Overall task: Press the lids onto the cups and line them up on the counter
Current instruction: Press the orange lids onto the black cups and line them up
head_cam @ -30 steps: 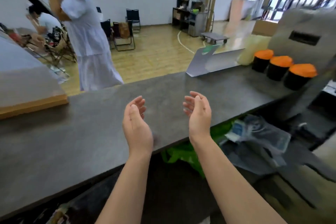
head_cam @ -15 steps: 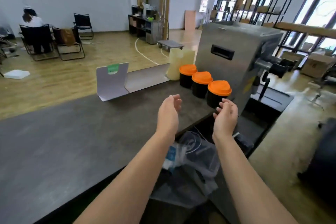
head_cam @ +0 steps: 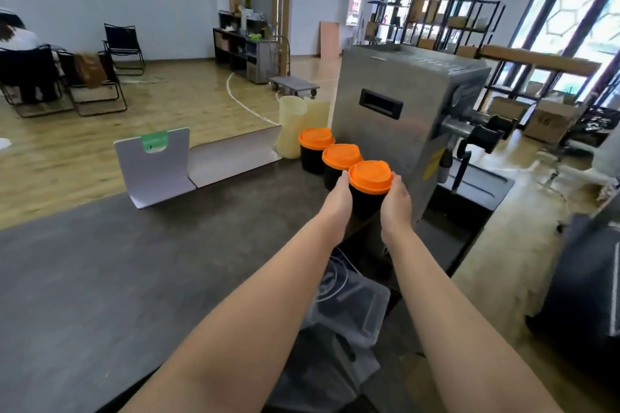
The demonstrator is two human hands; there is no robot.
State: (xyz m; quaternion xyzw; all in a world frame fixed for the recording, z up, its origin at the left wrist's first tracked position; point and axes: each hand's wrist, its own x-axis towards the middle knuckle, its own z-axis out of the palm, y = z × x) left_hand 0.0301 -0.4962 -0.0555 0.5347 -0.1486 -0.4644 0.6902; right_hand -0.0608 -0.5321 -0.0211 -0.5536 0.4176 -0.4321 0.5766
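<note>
head view showed three black cups in a short row on the dark desk (head_cam: pixel 100 278), each one wearing an orange lid, tucked against the side of a steel machine (head_cam: pixel 396 131). the far cup (head_cam: pixel 313 157) and the middle cup (head_cam: pixel 335 171) stood untouched, close enough that their lids looked to touch. the near cup (head_cam: pixel 365 201) sat at the desk's edge between both hands. the left hand (head_cam: pixel 339 203) lay against its left side, fingers fairly straight and reaching up to the rim of the near lid (head_cam: pixel 370 176); the right hand (head_cam: pixel 397 203) cupped the right side, fingers bent round the wall. so the grip was a two-handed clasp on that one cup, neither hand free.

as a judgement, the job looked nearly finished: all three lids seemed seated flat, none visibly cocked, though whether each had been pressed fully home could not be told. the row ran fairly straight, with the near cup closest to the edge. what seemed left was nudging that last cup into line, or a final press on its lid. a pale jug (head_cam: pixel 292 131) and a white stand (head_cam: pixel 156 171) stood farther along the desk.
</note>
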